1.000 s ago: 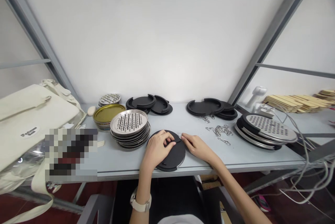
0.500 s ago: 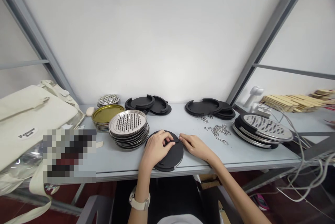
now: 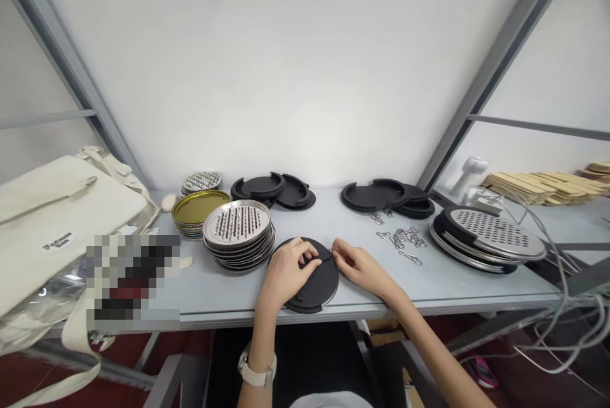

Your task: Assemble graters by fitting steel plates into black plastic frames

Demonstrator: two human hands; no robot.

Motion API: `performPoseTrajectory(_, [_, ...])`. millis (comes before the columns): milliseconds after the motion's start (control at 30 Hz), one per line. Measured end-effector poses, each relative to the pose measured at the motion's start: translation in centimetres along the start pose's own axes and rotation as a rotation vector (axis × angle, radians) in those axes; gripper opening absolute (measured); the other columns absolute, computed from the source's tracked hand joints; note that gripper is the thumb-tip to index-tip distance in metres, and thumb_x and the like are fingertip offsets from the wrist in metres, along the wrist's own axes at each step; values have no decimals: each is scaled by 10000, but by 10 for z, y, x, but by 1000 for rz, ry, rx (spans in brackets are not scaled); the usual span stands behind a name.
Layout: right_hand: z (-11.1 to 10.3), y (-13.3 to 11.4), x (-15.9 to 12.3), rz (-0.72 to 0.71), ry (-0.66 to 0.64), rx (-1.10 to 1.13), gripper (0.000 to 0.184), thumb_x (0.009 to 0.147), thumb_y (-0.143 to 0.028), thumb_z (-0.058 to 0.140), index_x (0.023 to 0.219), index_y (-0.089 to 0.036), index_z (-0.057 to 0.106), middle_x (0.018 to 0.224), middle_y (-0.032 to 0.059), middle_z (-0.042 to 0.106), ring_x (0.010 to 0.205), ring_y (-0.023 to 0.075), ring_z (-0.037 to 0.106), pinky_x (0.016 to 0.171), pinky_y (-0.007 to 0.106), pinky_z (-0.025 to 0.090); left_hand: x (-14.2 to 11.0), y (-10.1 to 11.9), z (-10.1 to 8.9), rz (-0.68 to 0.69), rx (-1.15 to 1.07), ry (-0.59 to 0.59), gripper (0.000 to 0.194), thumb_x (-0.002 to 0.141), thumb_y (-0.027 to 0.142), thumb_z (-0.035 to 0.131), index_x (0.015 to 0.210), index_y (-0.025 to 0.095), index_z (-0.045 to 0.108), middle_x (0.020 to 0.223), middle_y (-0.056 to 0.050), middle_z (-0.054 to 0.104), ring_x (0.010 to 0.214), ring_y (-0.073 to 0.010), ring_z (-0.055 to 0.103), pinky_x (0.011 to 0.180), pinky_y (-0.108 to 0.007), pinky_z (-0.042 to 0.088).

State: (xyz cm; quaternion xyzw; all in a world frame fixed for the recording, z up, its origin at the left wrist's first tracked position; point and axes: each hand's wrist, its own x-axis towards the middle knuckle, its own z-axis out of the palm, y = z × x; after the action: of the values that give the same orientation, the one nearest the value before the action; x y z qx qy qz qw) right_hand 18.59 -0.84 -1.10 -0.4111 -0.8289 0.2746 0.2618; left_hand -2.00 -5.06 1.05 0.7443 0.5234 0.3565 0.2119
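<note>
A round black plastic holder (image 3: 316, 287) lies on the table, a thin metal rim showing along its lower right edge. My left hand (image 3: 291, 271) rests over its left side, fingers curled, and holds it down. At the holder's upper right edge, my right hand (image 3: 351, 262) has thumb and forefinger pinched on a small wire clip, mostly hidden by the fingertips. More wire clips (image 3: 410, 258) lie loose to the right. Left of my left hand stands a stack of round metal grater plates (image 3: 237, 224). Black holders with metal grater plates (image 3: 493, 230) are piled at the right.
Black holders (image 3: 260, 185) lie along the wall, with more black holders (image 3: 366, 197) right of them. A gold-coloured round plate (image 3: 200, 206) tops another stack. At left is a cream bag (image 3: 71, 204); at far right are wooden slats (image 3: 517, 189) and loose cables (image 3: 562, 281).
The right fingertips have shifted slightly at the holder's edge, and the wire clip shows less than before. My left hand stays on the holder. The view swayed a little.
</note>
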Motion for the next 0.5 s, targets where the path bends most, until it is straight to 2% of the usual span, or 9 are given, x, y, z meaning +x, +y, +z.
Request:
performPoseTrajectory(100, [0,0,-1,4,10,39,164,954,-314,392,828,-217,434,588,-73,385,542,114,358,539,230,286,0,-1,0,-3,-4,4,48,839,275,611,870,247,636,836,38,581,738,-119,556,722,-258,427])
performPoseTrajectory(267, [0,0,-2,24,63,87,222,962,-370,406,820,-209,461,591,-65,406,547,116,368,542,236,302,1,-1,0,-8,-4,5,47,840,273,612,875,253,638,838,43,584,740,-117,558,724,-259,425])
performPoseTrajectory(500, [1,-1,-2,14,141,73,213,967,-351,406,816,-211,459,607,-57,445,553,117,399,560,242,323,0,-1,1,-4,-7,7,52,836,270,613,874,247,639,842,32,590,740,-126,558,727,-263,427])
